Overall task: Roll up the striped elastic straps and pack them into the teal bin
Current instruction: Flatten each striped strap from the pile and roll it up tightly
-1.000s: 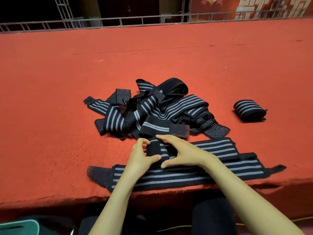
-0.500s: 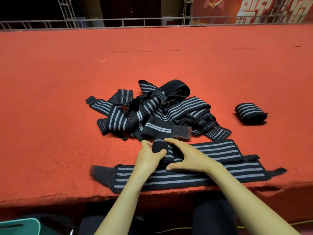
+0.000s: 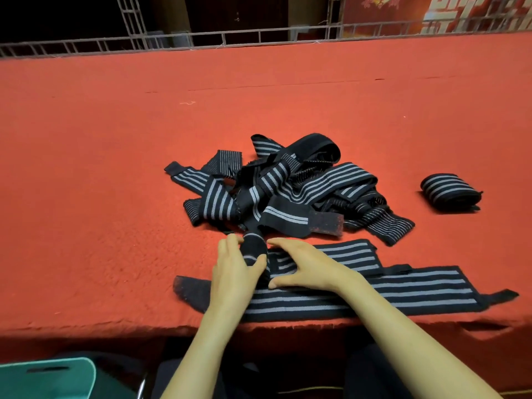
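A tangled pile of black straps with grey stripes [image 3: 288, 188] lies on the red felt surface [image 3: 115, 197]. In front of it, a partly rolled strap [image 3: 253, 250] sits between my hands, its loose length [image 3: 345, 254] trailing to the right. My left hand [image 3: 234, 272] grips the roll's left end, thumb on top. My right hand [image 3: 305, 263] holds the roll's right side with fingers arched over it. Another strap [image 3: 374, 295] lies flat along the front edge. A finished roll [image 3: 449, 191] rests at the right. The teal bin [image 3: 49, 378] shows at the bottom left.
The red surface stretches far back to a metal railing [image 3: 259, 36]. Its frayed front edge [image 3: 115, 326] runs just in front of my forearms. Dark space lies below the edge, beside the bin.
The roll between my hands has grown thicker and shifted slightly leftward and away from me, taking up more strap. Both hands moved with it.
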